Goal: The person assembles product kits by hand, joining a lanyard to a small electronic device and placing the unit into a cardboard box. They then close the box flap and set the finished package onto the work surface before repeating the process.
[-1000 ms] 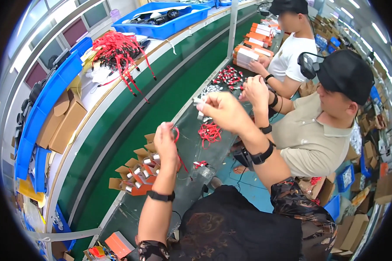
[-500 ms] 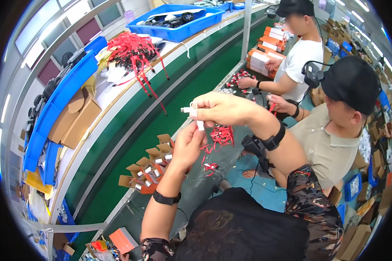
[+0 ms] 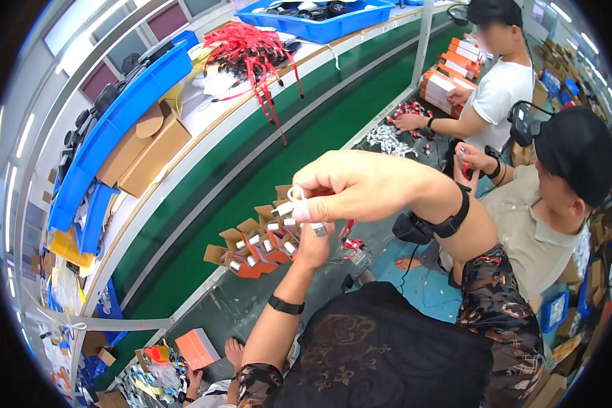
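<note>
My right hand is closed, its thumb and fingers pinching a short white cable bent into a small loop. One plug of the cable points to the left past the thumb. Just below, my left hand is closed at the other, metal-tipped plug; its fingertips are partly hidden behind the right hand. Beyond and left of my hands stand several open small orange boxes with brown flaps and white cylindrical ends showing inside. Some red cables lie on the bench to the right of my left hand.
A green conveyor belt runs along the bench's far side. Across it are a pile of red cables and blue trays. Two co-workers handle parts at right. An orange-and-white box lies at lower left near another person's hands.
The view has shifted, so the surroundings sit further right. My right hand has turned and come nearer the boxes in view, still pinching the white cable. Another person's hand now shows at lower left.
</note>
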{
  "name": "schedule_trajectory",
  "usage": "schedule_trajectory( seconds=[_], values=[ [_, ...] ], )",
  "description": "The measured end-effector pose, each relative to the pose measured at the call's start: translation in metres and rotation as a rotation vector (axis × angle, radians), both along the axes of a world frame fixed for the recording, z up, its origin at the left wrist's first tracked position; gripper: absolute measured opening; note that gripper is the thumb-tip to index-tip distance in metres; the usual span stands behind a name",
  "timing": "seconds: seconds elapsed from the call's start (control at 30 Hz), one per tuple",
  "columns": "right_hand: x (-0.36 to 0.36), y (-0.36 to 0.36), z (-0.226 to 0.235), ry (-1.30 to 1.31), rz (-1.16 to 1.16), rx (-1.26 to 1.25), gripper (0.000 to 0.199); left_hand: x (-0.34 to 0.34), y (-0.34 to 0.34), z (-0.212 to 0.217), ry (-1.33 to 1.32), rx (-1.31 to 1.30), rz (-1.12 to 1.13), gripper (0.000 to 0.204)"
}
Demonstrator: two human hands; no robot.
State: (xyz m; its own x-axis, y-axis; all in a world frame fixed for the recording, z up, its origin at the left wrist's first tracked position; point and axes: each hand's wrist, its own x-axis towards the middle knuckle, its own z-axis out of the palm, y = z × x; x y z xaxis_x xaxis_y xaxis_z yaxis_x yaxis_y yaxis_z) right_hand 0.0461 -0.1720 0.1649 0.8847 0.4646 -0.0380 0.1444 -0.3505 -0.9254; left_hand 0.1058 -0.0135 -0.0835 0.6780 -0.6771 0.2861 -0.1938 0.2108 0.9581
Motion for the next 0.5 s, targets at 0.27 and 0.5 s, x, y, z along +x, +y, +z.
schedule_trajectory(
  seconds=[0.27,0.5],
  values=[
    [0.004,0.002,-0.001,-0.239,-0.132,0.070,0.028,-0.035,-0.012,0.035,-0.060,-0.030,-0.194,0.014],
    [-0.015,-0.018,-0.091,-0.007,-0.660,0.908,0.016,-0.058,0.068,0.008,0.886,-0.481,-0.384,0.026]
  ],
)
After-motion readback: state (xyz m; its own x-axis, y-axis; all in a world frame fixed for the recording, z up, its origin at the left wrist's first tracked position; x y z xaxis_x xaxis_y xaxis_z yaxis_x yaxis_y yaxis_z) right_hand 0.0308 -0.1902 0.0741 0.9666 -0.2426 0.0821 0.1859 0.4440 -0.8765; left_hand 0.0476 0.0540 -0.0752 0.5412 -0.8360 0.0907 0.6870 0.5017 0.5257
